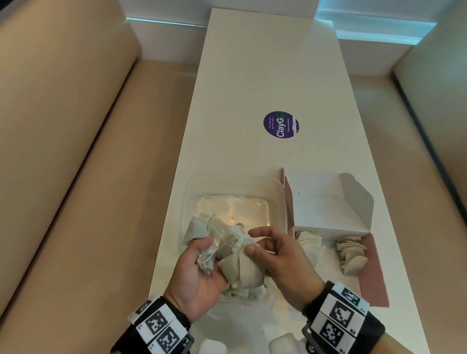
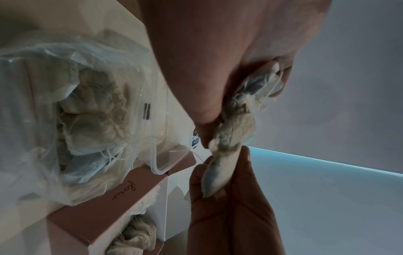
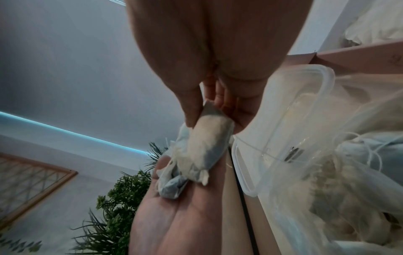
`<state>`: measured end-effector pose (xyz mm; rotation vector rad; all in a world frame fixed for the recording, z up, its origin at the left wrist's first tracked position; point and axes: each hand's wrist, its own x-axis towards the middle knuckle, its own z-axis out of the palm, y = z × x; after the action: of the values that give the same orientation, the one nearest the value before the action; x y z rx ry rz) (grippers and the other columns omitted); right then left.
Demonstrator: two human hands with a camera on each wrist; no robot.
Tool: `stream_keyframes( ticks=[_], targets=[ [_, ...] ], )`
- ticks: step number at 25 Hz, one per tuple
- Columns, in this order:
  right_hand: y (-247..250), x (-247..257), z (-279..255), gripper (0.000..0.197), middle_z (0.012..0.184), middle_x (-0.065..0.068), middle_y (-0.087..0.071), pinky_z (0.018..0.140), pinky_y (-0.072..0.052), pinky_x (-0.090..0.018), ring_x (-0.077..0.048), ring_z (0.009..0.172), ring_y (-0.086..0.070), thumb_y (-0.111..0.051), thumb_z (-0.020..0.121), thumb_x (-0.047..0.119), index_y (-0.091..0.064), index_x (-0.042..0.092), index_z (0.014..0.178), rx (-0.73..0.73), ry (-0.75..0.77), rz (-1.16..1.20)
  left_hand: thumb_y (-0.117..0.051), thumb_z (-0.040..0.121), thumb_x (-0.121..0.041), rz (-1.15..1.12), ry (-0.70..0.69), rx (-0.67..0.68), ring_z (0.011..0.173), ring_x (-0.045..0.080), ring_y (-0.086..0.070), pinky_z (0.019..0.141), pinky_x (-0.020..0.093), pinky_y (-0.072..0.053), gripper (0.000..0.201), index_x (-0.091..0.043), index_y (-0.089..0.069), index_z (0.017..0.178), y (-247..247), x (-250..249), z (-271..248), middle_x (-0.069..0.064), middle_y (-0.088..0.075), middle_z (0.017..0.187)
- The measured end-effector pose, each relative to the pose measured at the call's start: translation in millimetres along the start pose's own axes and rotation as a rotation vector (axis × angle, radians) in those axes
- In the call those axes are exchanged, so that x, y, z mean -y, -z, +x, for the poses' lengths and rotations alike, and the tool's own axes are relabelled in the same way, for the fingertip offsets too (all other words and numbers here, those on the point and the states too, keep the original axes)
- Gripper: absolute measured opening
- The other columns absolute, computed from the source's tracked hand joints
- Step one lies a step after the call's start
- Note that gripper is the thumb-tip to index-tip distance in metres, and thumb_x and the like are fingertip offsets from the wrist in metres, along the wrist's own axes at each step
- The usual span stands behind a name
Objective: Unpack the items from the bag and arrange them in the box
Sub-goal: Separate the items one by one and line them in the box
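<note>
My left hand, palm up near the table's front, holds a crumpled bunch of beige tea bags. My right hand pinches one tea bag at the bunch's right side; both hands meet there. The left wrist view shows that tea bag stretched between my left thumb and the right fingers. Under the hands lies a clear plastic bag with more tea bags in it. To the right stands an open pink-and-white box holding two clumps of tea bags.
A clear plastic container sits just beyond my hands, touching the box's left side. A purple round sticker marks the middle of the white table. Beige benches flank the table on both sides.
</note>
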<state>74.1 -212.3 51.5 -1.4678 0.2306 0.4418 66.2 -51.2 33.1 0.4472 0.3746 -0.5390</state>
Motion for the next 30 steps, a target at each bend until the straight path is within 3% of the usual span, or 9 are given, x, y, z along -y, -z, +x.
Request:
stream_keyframes(
  ticks=[2, 4, 11, 15, 20, 22, 24, 27, 30],
  targets=[
    [1.1, 5.5, -2.5, 0.017, 0.072, 0.001, -0.063, 0.061, -0.051, -0.02, -0.009, 0.067, -0.061, -0.063, 0.084, 0.002, -0.06, 0.001, 0.1, 0.053, 0.035, 0.002, -0.048, 0.086, -0.023, 0.026, 0.011, -0.052, 0.108, 0.034, -0.065, 0.085, 0.045, -0.056, 0.05, 0.003, -0.052, 0.128, 2.0, -1.5, 1.0, 0.025, -0.063, 0.121],
    [5.6, 15.1, -7.9, 0.01, 0.074, 0.002, -0.067, 0.062, -0.049, -0.014, -0.003, 0.068, -0.063, -0.063, 0.083, 0.003, -0.064, -0.001, 0.093, 0.131, 0.081, -0.099, -0.051, 0.083, -0.023, 0.076, 0.009, -0.101, 0.11, 0.035, -0.062, 0.087, 0.044, -0.055, 0.057, 0.004, -0.047, 0.133, 4.5, -5.6, 1.3, 0.028, -0.057, 0.128],
    [17.2, 26.6, -17.2, 0.009, 0.092, -0.013, -0.069, 0.081, -0.051, -0.032, -0.016, 0.083, -0.062, -0.066, 0.084, 0.02, -0.069, 0.016, 0.091, 0.345, 0.06, -0.398, -0.049, 0.083, -0.026, 0.276, 0.049, -0.141, 0.096, 0.033, -0.067, 0.08, 0.048, -0.055, 0.05, -0.007, -0.054, 0.129, 8.8, -9.8, -0.4, 0.024, -0.064, 0.119],
    [2.9, 26.1, -17.2, 0.014, 0.086, 0.002, -0.068, 0.075, -0.05, -0.02, -0.005, 0.078, -0.061, -0.063, 0.087, 0.018, -0.069, 0.01, 0.097, 0.42, 0.088, -0.537, -0.052, 0.079, -0.031, 0.381, 0.144, -0.174, 0.096, 0.033, -0.064, 0.073, 0.044, -0.055, 0.06, 0.001, -0.052, 0.13, 5.4, 4.4, -3.9, 0.026, -0.063, 0.113],
    [-7.6, 21.5, -11.1, 0.015, 0.088, 0.005, -0.066, 0.076, -0.049, -0.019, -0.008, 0.08, -0.059, -0.064, 0.086, 0.023, -0.069, 0.015, 0.099, 0.137, 0.223, -0.767, -0.051, 0.086, -0.04, 0.323, 0.159, -0.116, 0.093, 0.032, -0.068, 0.069, 0.047, -0.057, 0.053, -0.007, -0.057, 0.126, 4.7, 10.5, -12.0, 0.021, -0.067, 0.11],
    [-11.5, 15.9, -12.1, 0.02, 0.089, 0.007, -0.064, 0.076, -0.048, -0.017, -0.008, 0.079, -0.059, -0.066, 0.085, 0.024, -0.068, 0.017, 0.104, 0.064, 0.273, -0.791, -0.069, 0.076, -0.048, 0.281, 0.131, -0.073, 0.097, 0.034, -0.068, 0.071, 0.05, -0.057, 0.059, -0.011, -0.061, 0.122, 3.1, 8.0, -17.2, 0.021, -0.067, 0.115],
    [-11.6, 11.6, -14.9, 0.028, 0.093, 0.009, -0.06, 0.073, -0.048, -0.013, -0.007, 0.076, -0.057, -0.068, 0.083, 0.024, -0.064, 0.019, 0.111, 0.034, 0.315, -0.761, -0.082, 0.068, -0.036, 0.32, 0.094, -0.028, 0.102, 0.034, -0.067, 0.071, 0.049, -0.057, 0.069, -0.012, -0.055, 0.126, 4.7, 7.9, -19.8, 0.018, -0.066, 0.117],
    [-5.7, 7.1, -18.6, 0.041, 0.101, 0.007, -0.054, 0.068, -0.048, -0.014, -0.01, 0.072, -0.055, -0.075, 0.077, 0.022, -0.058, 0.027, 0.114, -0.023, 0.379, -0.659, -0.061, 0.087, -0.019, 0.359, 0.07, -0.007, 0.099, 0.033, -0.067, 0.07, 0.047, -0.058, 0.046, -0.009, -0.049, 0.13, 5.7, 7.4, -20.5, 0.018, -0.067, 0.115],
    [2.5, 0.4, -25.0, 0.054, 0.103, 0.008, -0.049, 0.065, -0.046, -0.011, -0.009, 0.076, -0.053, -0.081, 0.069, 0.025, -0.051, 0.036, 0.113, -0.034, 0.296, -0.676, -0.05, 0.088, -0.009, 0.341, 0.076, -0.018, 0.094, 0.033, -0.069, 0.072, 0.049, -0.059, 0.041, -0.007, -0.049, 0.129, 2.3, 8.5, -21.9, 0.02, -0.068, 0.113]
  ],
)
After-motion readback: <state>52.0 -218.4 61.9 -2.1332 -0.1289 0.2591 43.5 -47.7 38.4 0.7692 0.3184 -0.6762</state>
